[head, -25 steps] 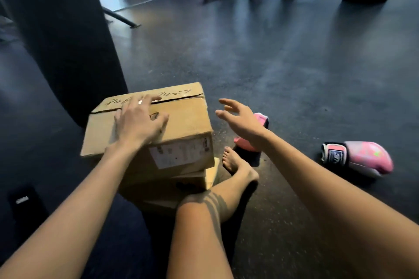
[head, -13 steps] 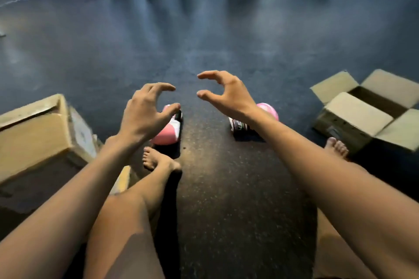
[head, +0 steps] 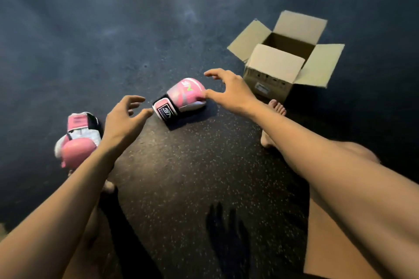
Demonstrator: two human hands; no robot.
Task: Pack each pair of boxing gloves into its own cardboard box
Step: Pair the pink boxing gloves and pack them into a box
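Dark speckled rubber flooring [head: 181, 176] carries everything, and the person sits on it with both bare forearms stretched forward. Nearest, and farthest to the left of the open brown cardboard box [head: 265, 84], a pink-and-white padded boxing glove with a black cuff [head: 78, 138] lies partly hidden behind the left forearm. The left hand [head: 123, 118] hovers just beyond it, fingers spread and loosely curved, holding nothing, its thumb aimed at the cuff of the second glove.

That second pink padded boxing glove with a black-and-white wrist strap [head: 181, 99] lies on its side, left of the box and between the two hands. The right hand [head: 229, 90] is arched over its rounded end, released and empty. Its thumb tip sits at the padding, though contact cannot be made out. The two hands seem set to take this glove from both ends.

A bare foot [head: 275, 108] rests just in front of the box. Farthest away, the box stands upright with all four flaps folded outward, probably so the gloves can drop straight in. What shows of its inside looks empty, so neither glove is packed yet.
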